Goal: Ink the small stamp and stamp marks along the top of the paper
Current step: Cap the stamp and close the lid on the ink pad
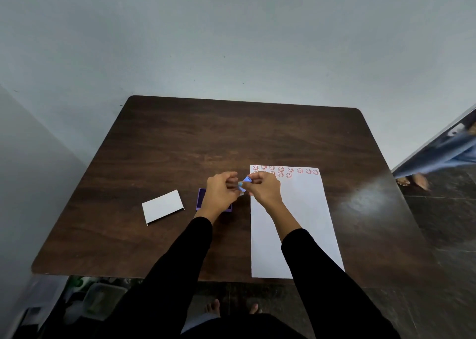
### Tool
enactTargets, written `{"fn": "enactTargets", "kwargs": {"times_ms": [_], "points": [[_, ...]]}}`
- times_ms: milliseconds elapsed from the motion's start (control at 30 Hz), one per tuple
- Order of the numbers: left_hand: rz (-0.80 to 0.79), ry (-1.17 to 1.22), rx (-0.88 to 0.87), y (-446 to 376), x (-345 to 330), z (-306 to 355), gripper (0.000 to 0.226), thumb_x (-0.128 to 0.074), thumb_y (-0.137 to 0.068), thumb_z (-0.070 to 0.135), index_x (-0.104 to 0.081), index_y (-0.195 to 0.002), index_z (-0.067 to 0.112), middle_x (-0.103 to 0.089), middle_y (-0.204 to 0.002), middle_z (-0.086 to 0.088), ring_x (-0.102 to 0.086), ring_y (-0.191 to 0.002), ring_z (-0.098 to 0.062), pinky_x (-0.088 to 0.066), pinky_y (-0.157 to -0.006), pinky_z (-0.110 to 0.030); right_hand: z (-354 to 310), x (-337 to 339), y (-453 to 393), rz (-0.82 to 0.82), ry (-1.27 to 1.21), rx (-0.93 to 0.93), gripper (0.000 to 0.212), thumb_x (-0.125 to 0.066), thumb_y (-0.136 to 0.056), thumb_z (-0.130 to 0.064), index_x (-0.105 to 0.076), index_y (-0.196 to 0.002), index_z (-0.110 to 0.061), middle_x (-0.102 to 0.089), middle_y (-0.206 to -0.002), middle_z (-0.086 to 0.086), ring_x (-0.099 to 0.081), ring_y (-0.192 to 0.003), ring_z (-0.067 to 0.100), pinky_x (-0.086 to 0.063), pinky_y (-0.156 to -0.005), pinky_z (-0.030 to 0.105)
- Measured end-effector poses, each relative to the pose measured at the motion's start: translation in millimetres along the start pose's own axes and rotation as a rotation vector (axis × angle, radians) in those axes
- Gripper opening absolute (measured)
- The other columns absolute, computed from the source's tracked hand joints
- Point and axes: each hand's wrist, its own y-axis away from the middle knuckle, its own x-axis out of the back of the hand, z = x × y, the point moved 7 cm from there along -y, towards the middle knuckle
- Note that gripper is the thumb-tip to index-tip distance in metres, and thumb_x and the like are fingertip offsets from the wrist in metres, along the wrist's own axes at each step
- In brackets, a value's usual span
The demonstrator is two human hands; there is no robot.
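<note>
White lid [163,206] lying well left of the hands, purple ink pad [201,198] partly under left hand [222,190], both hands pinching small stamp [245,183] between them, right hand [264,187] over paper's [296,225] left edge, red marks [285,171] along its top edge just beyond, bare table [231,132] farther on.

I hold my left hand [222,189] and right hand [262,187] raised together, fingertips pinched, black-sleeved forearms converging.

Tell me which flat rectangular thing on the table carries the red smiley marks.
The long white paper under the right hand, marked along its far edge. The smaller white lid at left is blank; the purple ink pad sits under the left hand.
</note>
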Motion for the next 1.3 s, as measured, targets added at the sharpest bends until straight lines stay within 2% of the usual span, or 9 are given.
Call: {"fn": "enactTargets", "kwargs": {"times_ms": [67,233,467,667,767,867,1067,1200,1300], "points": [[0.009,-0.003,0.011,-1,5,-6,0.059,-0.075,-0.075,0.001,-0.053,-0.129,0.006,-0.065,-0.121,-0.011,-0.066,-0.1,-0.018,-0.054,-0.088,-0.026,-1,0,3,-0.021,0.096,0.08,0.021,-0.078,-0.07,-0.016,-0.07,-0.088,-0.009,-0.072,-0.087,0.01,-0.065,-0.074,0.019,-0.05,-0.066,0.024],[0.129,-0.017,-0.007,-2,24,-15,0.043,-0.061,-0.083,-0.004,-0.058,-0.124,0.005,-0.067,-0.118,-0.012,-0.063,-0.093,-0.011,-0.048,-0.085,-0.02,1,-11,10,-0.094,0.316,0.161,0.018,-0.075,-0.072,-0.014,-0.07,-0.089,-0.012,-0.072,-0.087,0.008,-0.063,-0.075,0.017,-0.051,-0.069,0.025],[0.195,0.036,0.019,5,38,-24,0.037,-0.062,-0.084,-0.001,-0.061,-0.12,0.006,-0.068,-0.113,-0.01,-0.063,-0.094,-0.013,-0.048,-0.086,-0.021,6,-16,18,-0.094,0.379,0.204,0.018,-0.072,-0.074,-0.011,-0.07,-0.091,-0.011,-0.072,-0.09,0.01,-0.064,-0.079,0.021,-0.047,-0.068,0.022],[0.291,0.108,0.033,15,60,-34,0.032,-0.063,-0.083,0.002,-0.063,-0.115,0.006,-0.069,-0.11,-0.009,-0.064,-0.089,-0.011,-0.049,-0.083,-0.021,10,-16,20,-0.109,0.385,0.184,0.028,-0.073,-0.073,-0.014,-0.066,-0.1,-0.013,-0.069,-0.103,0.008,-0.063,-0.094,0.023,-0.049,-0.076,0.026],[0.418,0.152,0.044,26,83,-41,0.028,-0.062,-0.084,0.004,-0.064,-0.112,0.007,-0.07,-0.108,-0.008,-0.063,-0.088,-0.01,-0.049,-0.083,-0.021,-6,-14,26,-0.003,0.402,0.262,0.045,-0.071,-0.074,-0.03,-0.059,-0.115,-0.017,-0.061,-0.119,0.005,-0.053,-0.112,0.024,-0.046,-0.085,0.033],[0.571,0.195,0.062,43,108,-54,0.029,-0.06,-0.086,0.006,-0.061,-0.115,0.005,-0.068,-0.11,-0.011,-0.063,-0.092,-0.014,-0.048,-0.083,-0.021,-32,-31,34,0.055,0.379,0.362,0.042,-0.064,-0.081,-0.032,-0.055,-0.119,-0.018,-0.058,-0.124,0.005,-0.049,-0.118,0.023,-0.044,-0.092,0.034],[0.687,0.102,0.237,82,136,-99,0.043,-0.053,-0.09,0.009,-0.048,-0.131,0.0,-0.056,-0.133,-0.017,-0.051,-0.124,-0.029,-0.041,-0.105,-0.037,-58,-129,58,-0.265,0.563,0.524,0.041,-0.053,-0.089,-0.019,-0.047,-0.129,-0.013,-0.055,-0.132,0.009,-0.045,-0.124,0.026,-0.035,-0.105,0.037],[0.676,0.097,0.285,95,136,-121,0.044,-0.046,-0.097,0.022,-0.044,-0.133,-0.003,-0.052,-0.135,-0.023,-0.046,-0.13,-0.035,-0.037,-0.109,-0.046,-52,-166,72,-0.359,0.694,0.533,0.049,-0.049,-0.088,-0.015,-0.039,-0.136,-0.007,-0.048,-0.139,0.013,-0.035,-0.132,0.028,-0.028,-0.111,0.037],[0.674,0.038,0.307,98,132,-129,0.04,-0.038,-0.099,0.03,-0.052,-0.118,-0.002,-0.059,-0.122,-0.025,-0.048,-0.123,-0.041,-0.036,-0.107,-0.051,-46,-178,80,-0.375,0.741,0.513,0.053,-0.049,-0.087,-0.014,-0.034,-0.138,-0.004,-0.044,-0.142,0.015,-0.026,-0.139,0.028,-0.021,-0.115,0.039]]}}
